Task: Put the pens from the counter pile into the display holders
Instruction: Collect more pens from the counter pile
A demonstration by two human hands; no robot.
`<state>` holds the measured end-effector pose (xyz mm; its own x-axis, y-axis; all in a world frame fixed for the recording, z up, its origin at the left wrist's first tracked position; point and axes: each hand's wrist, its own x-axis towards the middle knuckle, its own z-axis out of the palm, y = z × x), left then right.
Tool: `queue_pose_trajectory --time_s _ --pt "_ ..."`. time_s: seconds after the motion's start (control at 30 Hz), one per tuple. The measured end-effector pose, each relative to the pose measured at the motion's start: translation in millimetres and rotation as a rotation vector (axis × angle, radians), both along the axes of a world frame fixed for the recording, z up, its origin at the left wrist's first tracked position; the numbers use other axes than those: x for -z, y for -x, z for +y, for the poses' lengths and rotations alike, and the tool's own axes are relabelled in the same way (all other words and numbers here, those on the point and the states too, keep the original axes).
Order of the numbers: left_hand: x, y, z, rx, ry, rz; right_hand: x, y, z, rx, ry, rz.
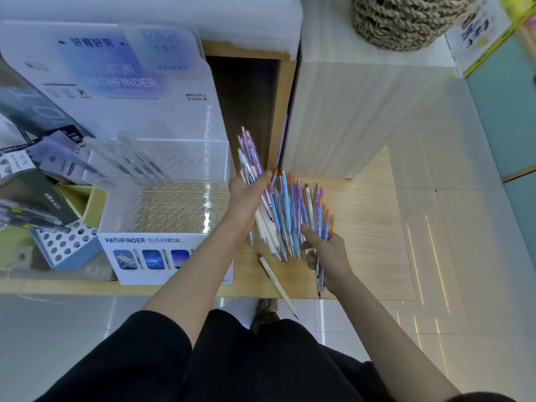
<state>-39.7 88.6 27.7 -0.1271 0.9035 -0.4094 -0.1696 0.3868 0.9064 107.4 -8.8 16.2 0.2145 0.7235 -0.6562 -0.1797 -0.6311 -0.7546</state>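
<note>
A pile of pens (293, 216) in blue, purple, orange and white lies fanned on the wooden counter (374, 227). My left hand (246, 195) grips a bunch of purple and white pens (248, 153) that stick up above the pile's left side. My right hand (324, 253) grips a few pens at the pile's right edge, their tips pointing toward me. One white pen (277, 282) lies apart, hanging over the counter's front edge. The clear tiered display holder (162, 204) with rows of round holes stands left of my hands, in a Pathfinder box.
A white cabinet block (362, 117) rises behind the pile, with a dark open niche (246, 105) beside it. More pen displays and a perforated blue holder (65, 245) crowd the left. A woven basket (406, 21) sits on top at the back.
</note>
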Motion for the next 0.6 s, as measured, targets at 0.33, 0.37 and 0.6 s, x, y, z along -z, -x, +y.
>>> queue_pose_trajectory --time_s 0.33,0.37,0.6 --pt "-10.1 -13.7 -26.4 -0.18 0.015 -0.279 -14.4 28.1 4.1 0.305 0.262 0.505" --pt "-10.7 -14.1 -28.8 -0.17 0.012 -0.292 -16.1 29.5 6.1 0.317 0.255 0.497" --pt "-21.4 -18.4 -29.3 -0.126 0.02 -0.234 -25.1 36.4 18.6 0.215 0.137 0.4"
